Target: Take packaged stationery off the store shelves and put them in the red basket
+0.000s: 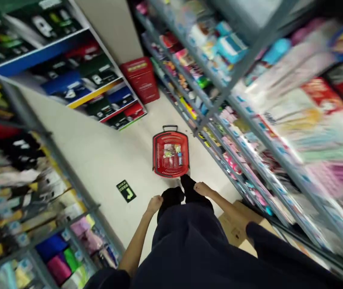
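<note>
My left hand (154, 203) hangs beside my left thigh, its fingers curled; nothing shows in it. My right hand (201, 188) is near my right thigh, fingers also folded in, and I cannot make out anything held. On the floor just in front of my feet stands a red plastic basket (156, 154) with a black handle at its far side. A few small packaged items (171, 151) lie inside it. Neither hand touches the basket.
Shelves of packaged goods (243, 120) run along the right, with more shelves (39, 192) at the left. A display rack (99, 80) and a red box (141, 80) stand ahead. A floor sign (126, 191) lies left of the basket; cardboard boxes (234, 226) sit at the right.
</note>
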Motion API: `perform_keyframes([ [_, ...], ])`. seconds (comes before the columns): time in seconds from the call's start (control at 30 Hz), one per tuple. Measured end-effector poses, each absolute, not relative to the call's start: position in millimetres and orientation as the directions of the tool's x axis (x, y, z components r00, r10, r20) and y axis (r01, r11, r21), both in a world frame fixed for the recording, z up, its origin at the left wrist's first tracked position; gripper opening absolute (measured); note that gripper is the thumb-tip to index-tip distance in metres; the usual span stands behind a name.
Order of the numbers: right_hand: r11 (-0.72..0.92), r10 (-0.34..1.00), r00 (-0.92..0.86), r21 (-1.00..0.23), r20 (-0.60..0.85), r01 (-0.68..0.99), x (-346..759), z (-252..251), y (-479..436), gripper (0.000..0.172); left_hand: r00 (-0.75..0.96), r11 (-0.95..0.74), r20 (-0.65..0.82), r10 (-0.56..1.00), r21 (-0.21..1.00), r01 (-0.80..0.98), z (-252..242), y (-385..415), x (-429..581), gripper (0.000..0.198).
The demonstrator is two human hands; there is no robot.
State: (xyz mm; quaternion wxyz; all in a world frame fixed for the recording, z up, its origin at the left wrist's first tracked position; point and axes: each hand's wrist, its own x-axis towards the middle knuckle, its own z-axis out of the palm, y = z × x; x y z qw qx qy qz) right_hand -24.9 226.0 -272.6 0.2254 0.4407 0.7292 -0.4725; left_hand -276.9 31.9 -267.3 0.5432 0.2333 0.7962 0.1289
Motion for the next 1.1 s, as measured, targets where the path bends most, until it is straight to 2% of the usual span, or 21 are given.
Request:
perform_keyframes([
  [0.07, 0.222, 0.404, -0.548, -0.502, -0.733, 0.836, -82, -328, 264, 0.016, -0.406, 0.877, -0.794, 0.452, 0.479, 0.04, -306, 44, -311, 0.032],
  [0.17, 0.244, 0.423, -0.543, -0.486, -0.725, 0.839, -164, -436, 308, 0.02, -0.473, 0.833, -0.782, 0.406, 0.53, -0.161, -388, 67, -351, 0.04],
  [0.27, 0.235, 0.476, -0.496, -0.439, -0.726, 0.867, -233, -569, 338, 0.029, -0.465, 0.779, -0.78, 0.419, 0.572, -0.258, -486, 93, -371, 0.043],
  [0.37, 0.243, 0.516, -0.472, -0.406, -0.715, 0.881, -294, -700, 360, 0.038, -0.419, 0.735, -0.778, 0.468, 0.606, -0.305, -572, 115, -379, 0.034],
  [0.43, 0.258, 0.54, -0.48, -0.407, -0.691, 0.876, -330, -772, 376, 0.047, -0.39, 0.695, -0.772, 0.502, 0.628, -0.349, -611, 128, -383, 0.027],
  [0.53, 0.26, 0.592, -0.477, -0.406, -0.65, 0.876, -371, -840, 406, 0.054, -0.337, 0.658, -0.778, 0.531, 0.629, -0.415, -642, 143, -393, 0.025],
  [0.6, 0.23, 0.63, -0.444, -0.392, -0.637, 0.89, -386, -858, 422, 0.041, -0.299, 0.658, -0.787, 0.54, 0.616, -0.433, -650, 147, -403, 0.027],
  [0.7, 0.157, 0.686, -0.395, -0.406, -0.611, 0.9, -386, -839, 420, 0.022, -0.298, 0.673, -0.804, 0.514, 0.593, -0.442, -647, 143, -422, 0.028],
  [0.8, 0.069, 0.718, -0.425, -0.552, -0.551, 0.831, -361, -766, 383, 0.019, -0.364, 0.669, -0.804, 0.47, 0.594, -0.447, -620, 132, -439, 0.031],
  [0.9, -0.015, 0.747, -0.43, -0.66, -0.507, 0.751, -320, -648, 345, 0.024, -0.451, 0.643, -0.761, 0.466, 0.641, -0.418, -567, 137, -458, 0.038],
  [0.97, -0.112, 0.798, -0.387, -0.745, -0.462, 0.658, -294, -555, 332, 0.027, -0.483, 0.596, -0.703, 0.521, 0.705, -0.383, -518, 158, -473, 0.043],
  [1.03, -0.271, 0.821, -0.341, -0.839, -0.458, 0.473, -271, -458, 328, 0.026, -0.47, 0.509, -0.615, 0.633, 0.788, -0.346, -456, 190, -485, 0.05],
  [1.1, -0.386, 0.823, -0.323, -0.877, -0.468, 0.287, -252, -362, 326, 0.029, -0.36, 0.412, -0.507, 0.783, 0.857, -0.309, -385, 222, -490, 0.055],
])
